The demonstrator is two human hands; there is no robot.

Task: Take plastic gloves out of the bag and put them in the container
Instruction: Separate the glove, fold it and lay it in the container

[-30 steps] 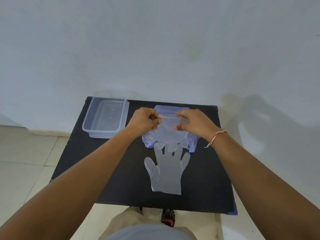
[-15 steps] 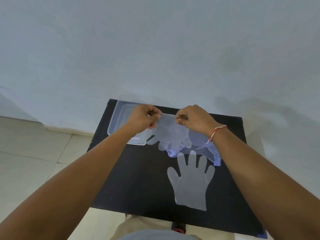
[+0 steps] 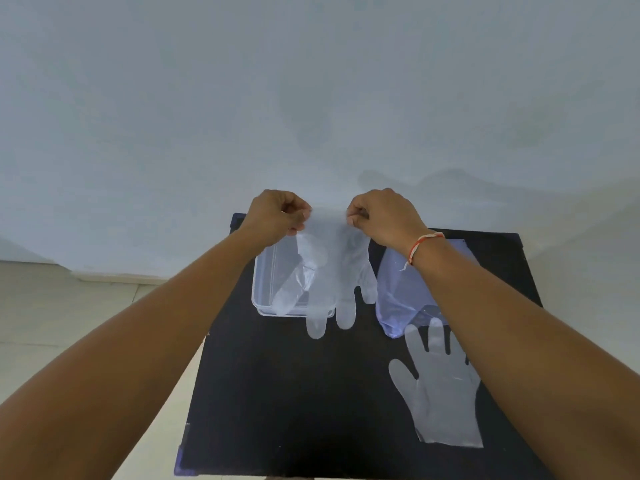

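A black table point(image 3: 277, 393) is seen, with a clear container point(image 3: 265, 271) at its far left and a bluish bag point(image 3: 398, 296) to the right. One plastic glove point(image 3: 329, 271) is pinched by left hand point(image 3: 273, 216) and right hand point(image 3: 384, 216), dangling over the container's near edge; a second glove point(image 3: 440, 393) lies flat below the bag

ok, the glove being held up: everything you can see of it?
The held glove is thin, translucent, whitish plastic film, slightly crinkled. The left hand and right hand pinch its cuff corners, so it hangs fingers down, spread flat. It hangs in front of the container, two fingertips showing below the near rim. Whether it touches the container is unclear.
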